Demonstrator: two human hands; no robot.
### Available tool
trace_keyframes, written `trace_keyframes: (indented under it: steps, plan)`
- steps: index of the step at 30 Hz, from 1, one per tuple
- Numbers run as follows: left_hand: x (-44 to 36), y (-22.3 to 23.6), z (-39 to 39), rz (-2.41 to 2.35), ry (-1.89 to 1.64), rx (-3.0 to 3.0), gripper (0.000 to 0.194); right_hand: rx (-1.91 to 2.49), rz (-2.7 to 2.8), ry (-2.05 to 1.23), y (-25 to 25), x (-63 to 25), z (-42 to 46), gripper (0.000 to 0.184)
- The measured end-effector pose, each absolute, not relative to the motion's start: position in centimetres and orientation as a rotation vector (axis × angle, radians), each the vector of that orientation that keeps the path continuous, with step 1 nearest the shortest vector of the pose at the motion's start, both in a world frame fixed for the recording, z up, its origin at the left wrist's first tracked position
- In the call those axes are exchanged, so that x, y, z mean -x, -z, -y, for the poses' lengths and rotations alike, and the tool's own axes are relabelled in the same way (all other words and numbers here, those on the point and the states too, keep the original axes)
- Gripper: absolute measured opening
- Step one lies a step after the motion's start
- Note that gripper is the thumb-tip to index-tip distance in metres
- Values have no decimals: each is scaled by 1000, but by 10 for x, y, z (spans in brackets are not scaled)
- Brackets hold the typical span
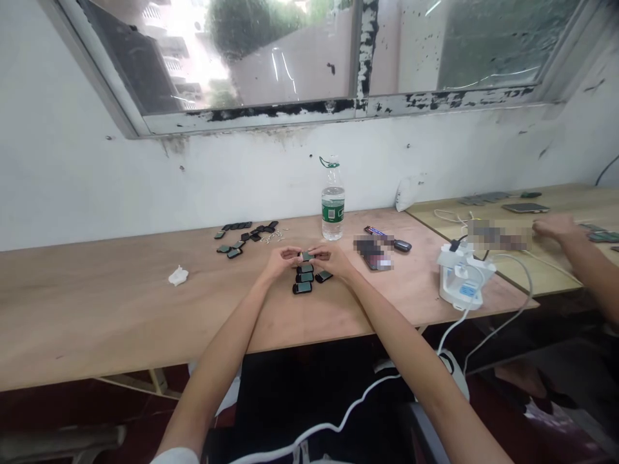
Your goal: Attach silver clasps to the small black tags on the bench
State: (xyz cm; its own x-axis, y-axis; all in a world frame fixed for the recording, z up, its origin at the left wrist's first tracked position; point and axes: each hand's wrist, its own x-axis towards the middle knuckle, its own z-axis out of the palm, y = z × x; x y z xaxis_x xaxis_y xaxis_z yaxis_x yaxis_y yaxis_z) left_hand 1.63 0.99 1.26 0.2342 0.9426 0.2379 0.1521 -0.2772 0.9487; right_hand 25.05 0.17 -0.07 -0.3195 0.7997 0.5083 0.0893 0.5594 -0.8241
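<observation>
A person seated at a wooden worktop (120,309) brought both bare hands together over a small device (305,257) with a dark frame and a grey-green face. The fingers of the left hand (283,260) and the right hand (329,259) were drawn in narrow and held the device by its opposite ends, at the head of a short column of similar units (304,278) that ran down toward the worktop's near edge. A single unit (324,276) lay at a slant just to the right of the column, below the right hand.

Beyond the left hand, toward the wall, a cluster of black pieces (264,230) lay beside a scatter of tiny white parts (273,238), with more grey-green-faced units (235,253) near them. A crumpled white item (178,276) sat well apart to the left. A clear bottle (333,216) with a green label stood upright behind the hands, beneath a window whose frame showed peeling paint.

To the right lay a partly blurred phone-like object (372,253), a wrapped bar (376,233) and a dark oval item (402,245), near a white power strip (461,277) trailing cables. At an adjoining table (556,283), a co-worker's hand (554,226) reached in.
</observation>
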Motion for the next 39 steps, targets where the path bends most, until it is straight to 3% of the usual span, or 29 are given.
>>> trace_keyframes:
  steps: [11, 16, 20, 31, 39]
  plan:
    - [-21, -12, -10, -999, -1217, -1595, 58, 746, 1780, -796, 1, -254, -6, 31]
    - [-3, -13, -19, -1171, -1346, -1668, 43, 922, 1783, -702, 4, -278, -20, 23]
    - [10, 0, -25, -1376, -1153, -2006, 24, 1064, 2011, -641, 8, -295, -26, 18]
    - [15, 10, -32, -1421, -919, -2281, 29, 1087, 2164, -510, 2, -297, -23, 11]
    - [20, 4, -35, -1531, -861, -2253, 24, 817, 2318, -417, 2, -256, -13, 25]
